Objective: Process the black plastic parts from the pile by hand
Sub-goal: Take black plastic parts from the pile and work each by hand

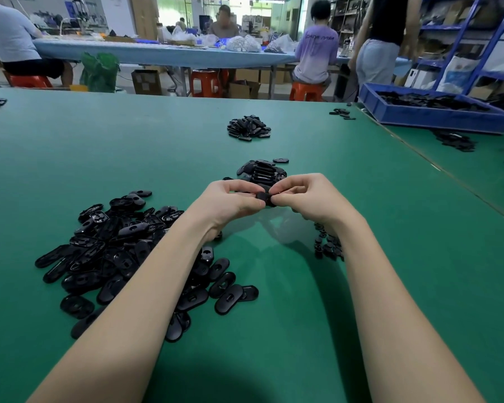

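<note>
Both hands pinch one black plastic part (264,196) above the tabletop's (99,146) middle, left hand (230,202) and right hand (303,196) fingers curled on its ends. It looks light, stiff and smooth; edge grips suit it. The pile (122,251) lies toward the left edge.

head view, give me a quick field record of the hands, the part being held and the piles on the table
held part: black plastic part, pinched between both hands above the table
left hand: left hand, fingertips grip the part
right hand: right hand, fingertips grip the part
big pile: loose oval parts, under the left forearm
near stack: small heap, just beyond the hands
far heap: far heap, mid-table
small bits: small pieces, by the right wrist
surface: green table
bin: blue tray, far right
</note>
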### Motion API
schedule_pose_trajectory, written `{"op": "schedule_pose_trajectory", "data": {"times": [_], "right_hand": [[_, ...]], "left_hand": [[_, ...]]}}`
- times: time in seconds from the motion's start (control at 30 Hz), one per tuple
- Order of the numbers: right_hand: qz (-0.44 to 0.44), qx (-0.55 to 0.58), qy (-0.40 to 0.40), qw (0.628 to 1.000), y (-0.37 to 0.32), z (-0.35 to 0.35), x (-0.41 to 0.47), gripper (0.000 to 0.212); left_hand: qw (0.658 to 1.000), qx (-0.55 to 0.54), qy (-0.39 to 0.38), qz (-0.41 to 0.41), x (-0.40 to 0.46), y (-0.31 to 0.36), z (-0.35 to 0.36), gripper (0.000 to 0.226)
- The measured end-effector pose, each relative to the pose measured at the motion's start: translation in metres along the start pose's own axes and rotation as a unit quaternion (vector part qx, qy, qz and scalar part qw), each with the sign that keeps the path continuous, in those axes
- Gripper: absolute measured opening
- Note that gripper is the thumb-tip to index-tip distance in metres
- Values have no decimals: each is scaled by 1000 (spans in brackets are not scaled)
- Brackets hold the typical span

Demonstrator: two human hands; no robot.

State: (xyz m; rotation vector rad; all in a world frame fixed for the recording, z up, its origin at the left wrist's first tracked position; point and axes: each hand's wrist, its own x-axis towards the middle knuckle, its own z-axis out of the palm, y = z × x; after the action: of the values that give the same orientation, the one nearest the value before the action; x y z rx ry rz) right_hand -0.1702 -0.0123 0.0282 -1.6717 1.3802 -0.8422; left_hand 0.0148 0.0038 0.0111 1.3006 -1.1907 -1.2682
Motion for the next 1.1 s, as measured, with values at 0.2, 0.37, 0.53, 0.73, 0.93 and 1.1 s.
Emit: {"op": "schedule_pose_trajectory", "data": {"times": [0.2,0.37,0.53,0.73,0.93,1.1], "right_hand": [[44,45,4,998,2,1,-1,12],[88,81,6,993,7,0,2,5],[123,125,-6,985,11,1,4,9],[154,183,0,971,13,2,9,9],[160,292,-20,943,13,0,6,7],[152,249,-10,957,17,2,10,4]], "left_hand": [[1000,-9,2,-3,-1,2,0,20],[1000,-9,-2,-3,-1,2,0,20],[1000,-13,-6,-3,-1,2,1,20],[1000,-22,-6,-8,0,2,0,20],[999,-41,-9,-14,-1,2,1,19],[999,-41,-8,-14,-2,4,1,19]]}}
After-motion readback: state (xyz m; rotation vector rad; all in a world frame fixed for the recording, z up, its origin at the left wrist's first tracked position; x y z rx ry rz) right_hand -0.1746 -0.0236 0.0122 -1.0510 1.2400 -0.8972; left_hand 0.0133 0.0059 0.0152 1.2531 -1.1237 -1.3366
